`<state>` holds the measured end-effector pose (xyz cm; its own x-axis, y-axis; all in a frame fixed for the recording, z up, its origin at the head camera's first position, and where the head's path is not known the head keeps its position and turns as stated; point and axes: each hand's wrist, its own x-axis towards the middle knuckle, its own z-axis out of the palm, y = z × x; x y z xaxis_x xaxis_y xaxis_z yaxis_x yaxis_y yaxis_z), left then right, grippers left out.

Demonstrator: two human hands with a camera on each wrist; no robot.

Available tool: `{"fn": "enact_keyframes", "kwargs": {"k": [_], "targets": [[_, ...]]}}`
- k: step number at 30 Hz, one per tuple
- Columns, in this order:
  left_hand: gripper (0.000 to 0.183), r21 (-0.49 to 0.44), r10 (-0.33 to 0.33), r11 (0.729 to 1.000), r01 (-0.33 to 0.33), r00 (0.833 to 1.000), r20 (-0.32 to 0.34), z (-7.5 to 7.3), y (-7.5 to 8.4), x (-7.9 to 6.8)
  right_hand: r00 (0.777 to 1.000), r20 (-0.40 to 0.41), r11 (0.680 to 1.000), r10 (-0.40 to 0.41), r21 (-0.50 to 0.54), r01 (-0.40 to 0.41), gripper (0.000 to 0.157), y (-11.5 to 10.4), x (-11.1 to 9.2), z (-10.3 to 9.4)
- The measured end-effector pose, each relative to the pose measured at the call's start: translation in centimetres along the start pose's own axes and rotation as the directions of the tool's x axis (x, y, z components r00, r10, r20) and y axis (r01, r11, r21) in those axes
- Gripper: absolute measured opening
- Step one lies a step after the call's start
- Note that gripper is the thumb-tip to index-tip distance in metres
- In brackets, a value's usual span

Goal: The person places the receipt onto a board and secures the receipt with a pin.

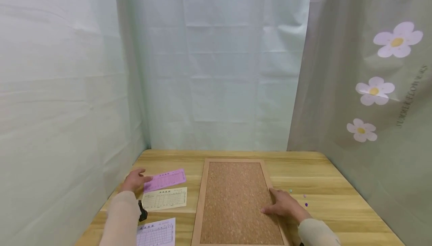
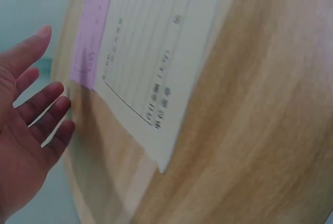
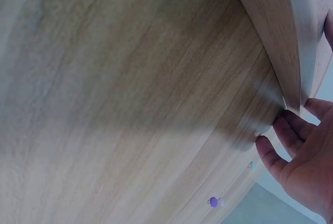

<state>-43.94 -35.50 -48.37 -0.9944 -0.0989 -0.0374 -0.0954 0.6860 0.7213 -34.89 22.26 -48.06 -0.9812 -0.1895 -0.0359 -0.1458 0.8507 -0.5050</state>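
Note:
A cork board (image 1: 241, 197) with a wooden frame lies flat on the table. My right hand (image 1: 285, 204) grips its right edge, thumb over the cork side. In the right wrist view, fingertips (image 3: 281, 120) meet the frame's outer side (image 3: 276, 31). At the left, my left hand (image 1: 134, 181) is beside a pink printed slip (image 1: 165, 179), fingers loosely extended. The left wrist view shows that palm (image 2: 21, 146) holding nothing. Below the pink slip lie a cream slip (image 1: 165, 198) and a pale lilac slip (image 1: 156, 234), partly cut off by the frame bottom.
Right of the board, small push pins lie on the wooden table (image 1: 324, 178): a dark purple pin (image 1: 306, 204), a light purple pin (image 1: 305, 195) and a pale blue pin (image 1: 291, 191). Curtains (image 1: 222, 69) stand around the table's back and sides.

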Motion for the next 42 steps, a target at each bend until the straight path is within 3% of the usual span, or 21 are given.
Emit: {"fn": "enact_keyframes", "kwargs": {"k": [11,18,26,37,42], "targets": [[0.074,-0.010,-0.068,0.998,0.068,0.998,-0.007,0.4,-0.6,0.1,1.000,-0.010,1.000,0.000,0.007,0.000,0.096,0.0,-0.1,-0.5],[0.074,-0.017,-0.073,0.997,0.073,0.997,-0.007,0.8,-1.1,0.0,1.000,-0.003,1.000,0.003,0.008,-0.003,0.097,0.0,0.0,-0.5],[0.069,-0.044,-0.097,0.995,0.095,0.994,-0.052,1.8,-1.4,-0.3,1.000,-0.005,1.000,0.000,0.017,0.000,0.097,0.1,-0.1,0.0],[0.063,0.037,-0.132,0.990,0.138,0.983,-0.131,2.5,-0.2,-0.5,1.000,-0.005,1.000,0.001,0.016,-0.001,0.097,0.3,-0.1,0.2],[0.056,0.097,-0.087,0.990,0.105,0.981,-0.171,3.0,-0.8,0.3,1.000,0.003,1.000,0.015,0.021,-0.015,0.098,0.3,-0.1,0.0]]}}
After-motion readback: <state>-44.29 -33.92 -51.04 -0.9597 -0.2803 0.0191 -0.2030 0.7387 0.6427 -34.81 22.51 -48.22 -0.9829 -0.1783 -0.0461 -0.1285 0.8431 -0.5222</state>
